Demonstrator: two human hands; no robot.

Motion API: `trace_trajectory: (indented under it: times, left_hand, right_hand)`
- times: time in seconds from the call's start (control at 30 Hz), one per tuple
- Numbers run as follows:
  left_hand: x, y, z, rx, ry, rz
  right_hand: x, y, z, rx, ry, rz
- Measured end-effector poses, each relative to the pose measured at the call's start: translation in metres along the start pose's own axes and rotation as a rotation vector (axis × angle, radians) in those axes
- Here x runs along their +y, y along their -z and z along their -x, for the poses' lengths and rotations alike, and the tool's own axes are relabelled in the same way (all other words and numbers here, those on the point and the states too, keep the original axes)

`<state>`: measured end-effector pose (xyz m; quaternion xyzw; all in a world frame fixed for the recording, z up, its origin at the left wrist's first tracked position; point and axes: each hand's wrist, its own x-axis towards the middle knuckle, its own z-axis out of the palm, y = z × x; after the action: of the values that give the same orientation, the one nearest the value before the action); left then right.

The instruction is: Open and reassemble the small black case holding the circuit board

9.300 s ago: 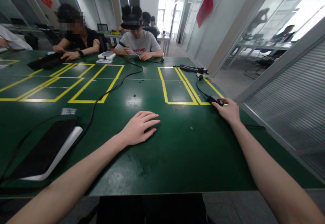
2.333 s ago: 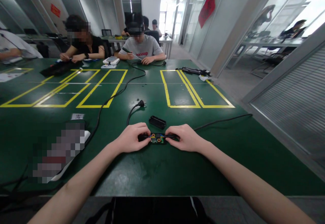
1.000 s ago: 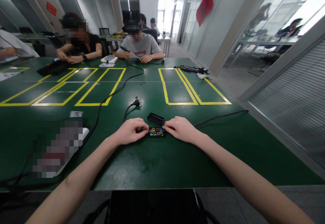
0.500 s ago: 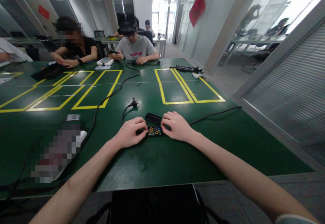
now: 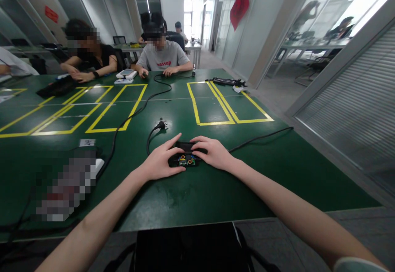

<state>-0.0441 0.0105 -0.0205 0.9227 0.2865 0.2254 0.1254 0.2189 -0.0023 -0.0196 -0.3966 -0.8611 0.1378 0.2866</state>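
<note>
A small open black case with a circuit board in it lies on the green table between my hands. My left hand grips the case's left end, thumb at the near edge and a finger at the far edge, the index finger stretched out. Just behind lies a black cover, with my right hand closed on its right end between thumb and fingers. A black cable with a plug lies beyond my left hand.
On the green table are yellow tape outlines, a long black cable and a blurred-out object at the left. A black tool-like item lies at the far edge. Across the table, people sit with their hands on objects.
My left hand has spread from a pinch to a grip round the case's left end. My right hand has shifted from the case's right end to the cover.
</note>
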Motion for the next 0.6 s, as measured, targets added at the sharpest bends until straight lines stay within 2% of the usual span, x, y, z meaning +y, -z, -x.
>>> trace_trajectory:
  times: [0.1, 0.23, 0.43, 0.6]
  left_hand:
    - [0.006, 0.002, -0.001, 0.006, 0.014, 0.08]
    - [0.011, 0.003, -0.003, 0.04, 0.043, 0.159]
    - [0.013, 0.003, -0.002, 0.05, 0.094, 0.188]
    - [0.014, 0.002, -0.002, 0.057, 0.078, 0.203]
  right_hand:
    - [-0.004, -0.002, 0.001, 0.061, 0.016, -0.206]
    - [-0.004, -0.005, 0.003, 0.079, -0.013, -0.328]
    - [-0.001, 0.001, 0.004, 0.035, 0.032, -0.299]
    - [-0.003, 0.006, 0.006, 0.014, 0.109, -0.274]
